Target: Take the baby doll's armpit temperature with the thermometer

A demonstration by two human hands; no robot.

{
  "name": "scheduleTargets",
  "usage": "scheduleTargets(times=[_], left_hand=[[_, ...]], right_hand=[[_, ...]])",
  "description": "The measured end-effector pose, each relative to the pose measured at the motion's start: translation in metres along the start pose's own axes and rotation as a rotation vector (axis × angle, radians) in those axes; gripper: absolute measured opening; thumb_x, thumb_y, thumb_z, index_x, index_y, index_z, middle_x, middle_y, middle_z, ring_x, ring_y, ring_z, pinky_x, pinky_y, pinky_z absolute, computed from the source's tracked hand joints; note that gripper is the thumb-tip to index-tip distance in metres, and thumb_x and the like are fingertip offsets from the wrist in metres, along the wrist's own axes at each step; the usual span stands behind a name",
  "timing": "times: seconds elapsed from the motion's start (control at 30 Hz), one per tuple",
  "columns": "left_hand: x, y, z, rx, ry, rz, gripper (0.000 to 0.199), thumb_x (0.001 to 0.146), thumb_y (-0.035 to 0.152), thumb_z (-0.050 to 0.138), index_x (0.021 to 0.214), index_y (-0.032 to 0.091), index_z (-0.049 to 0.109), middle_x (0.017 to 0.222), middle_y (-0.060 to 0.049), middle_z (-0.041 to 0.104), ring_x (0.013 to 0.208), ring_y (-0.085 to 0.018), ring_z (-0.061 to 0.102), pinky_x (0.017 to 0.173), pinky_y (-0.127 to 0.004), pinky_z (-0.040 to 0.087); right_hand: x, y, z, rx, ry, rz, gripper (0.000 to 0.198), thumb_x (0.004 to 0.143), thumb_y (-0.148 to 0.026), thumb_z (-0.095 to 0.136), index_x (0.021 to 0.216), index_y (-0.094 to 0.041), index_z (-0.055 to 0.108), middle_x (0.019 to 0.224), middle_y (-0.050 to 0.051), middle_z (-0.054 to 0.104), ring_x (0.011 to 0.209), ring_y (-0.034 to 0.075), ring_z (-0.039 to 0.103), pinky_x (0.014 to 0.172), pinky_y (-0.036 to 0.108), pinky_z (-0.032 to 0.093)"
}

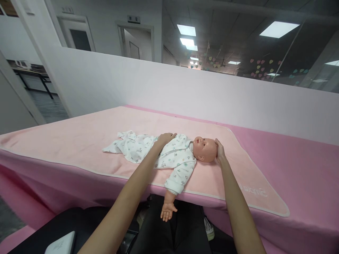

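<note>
A baby doll [205,149] lies on its back on a peach-coloured mat [87,141], its head to the right. It wears a white printed baby outfit [174,155], and the empty-looking trouser legs trail off to the left. One doll arm [168,207] hangs over the table's front edge, palm up. My left hand [166,137] rests flat across the doll's belly, fingers stretched toward its far side. Around the crown of the doll's head curls my right hand [219,150], with part of its fingers hidden behind the head.
A pink cloth [304,169] covers the table beneath the mat. Behind it runs a low white wall [185,84] with glass above. At the lower left, a white flat device [60,244] lies on a black seat [87,218]. My legs are under the table edge.
</note>
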State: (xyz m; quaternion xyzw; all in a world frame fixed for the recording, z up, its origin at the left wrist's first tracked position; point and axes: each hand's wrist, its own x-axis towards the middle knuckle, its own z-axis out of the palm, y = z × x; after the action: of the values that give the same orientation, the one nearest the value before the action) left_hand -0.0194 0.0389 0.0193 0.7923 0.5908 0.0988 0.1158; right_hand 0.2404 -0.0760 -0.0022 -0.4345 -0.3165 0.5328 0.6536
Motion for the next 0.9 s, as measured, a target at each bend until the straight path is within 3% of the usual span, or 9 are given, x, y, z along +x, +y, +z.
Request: scheduleTargets(times=[0.1,0.23,0.4,0.6,0.77,0.9], left_hand=[[0.001,0.000,0.000,0.005,0.002,0.002,0.056,0.083,0.052,0.017,0.102,0.020,0.059,0.112,-0.009,0.061,0.099,-0.026,0.056,0.082,-0.034,0.041],[0.001,0.000,0.000,0.004,0.001,0.007,0.056,0.084,0.051,0.017,0.101,0.020,0.060,0.111,-0.009,0.061,0.099,-0.025,0.057,0.081,-0.034,0.041],[0.000,0.000,0.000,-0.001,-0.003,0.010,0.056,0.084,0.052,0.017,0.101,0.021,0.060,0.113,-0.008,0.061,0.100,-0.025,0.056,0.081,-0.032,0.042],[0.000,0.001,0.000,-0.004,-0.006,0.014,0.056,0.084,0.052,0.016,0.102,0.020,0.060,0.111,-0.008,0.061,0.100,-0.025,0.056,0.082,-0.034,0.041],[-0.002,0.001,-0.001,-0.011,-0.013,0.007,0.057,0.084,0.052,0.016,0.103,0.020,0.059,0.113,-0.009,0.060,0.101,-0.026,0.056,0.081,-0.034,0.041],[-0.006,0.002,-0.002,-0.011,-0.016,0.005,0.057,0.084,0.052,0.016,0.102,0.019,0.059,0.111,-0.009,0.061,0.099,-0.025,0.057,0.080,-0.034,0.041]], right_hand=[[-0.001,-0.002,0.001,0.004,0.089,-0.051,0.027,0.073,-0.047,0.053,0.074,-0.020,0.060,0.083,0.006,0.069,0.086,0.024,0.063,0.084,0.040,0.047],[-0.010,-0.006,0.011,-0.016,-0.085,0.085,0.039,0.078,-0.049,0.043,0.084,-0.016,0.063,0.088,0.010,0.069,0.087,0.026,0.063,0.084,0.041,0.047],[-0.013,-0.006,0.014,-0.015,-0.101,0.118,0.042,0.078,-0.051,0.041,0.086,-0.015,0.063,0.089,0.011,0.069,0.087,0.026,0.064,0.082,0.042,0.048],[-0.002,-0.008,0.002,0.001,0.152,-0.087,0.027,0.074,-0.046,0.052,0.075,-0.021,0.061,0.086,0.004,0.069,0.090,0.022,0.063,0.084,0.037,0.049],[-0.016,-0.009,0.012,-0.016,-0.117,0.064,0.040,0.078,-0.050,0.044,0.083,-0.015,0.064,0.088,0.010,0.069,0.090,0.027,0.063,0.083,0.041,0.049],[-0.026,-0.014,0.019,0.000,-0.155,0.102,0.040,0.080,-0.047,0.042,0.085,-0.015,0.065,0.087,0.010,0.070,0.088,0.027,0.063,0.082,0.040,0.049]])
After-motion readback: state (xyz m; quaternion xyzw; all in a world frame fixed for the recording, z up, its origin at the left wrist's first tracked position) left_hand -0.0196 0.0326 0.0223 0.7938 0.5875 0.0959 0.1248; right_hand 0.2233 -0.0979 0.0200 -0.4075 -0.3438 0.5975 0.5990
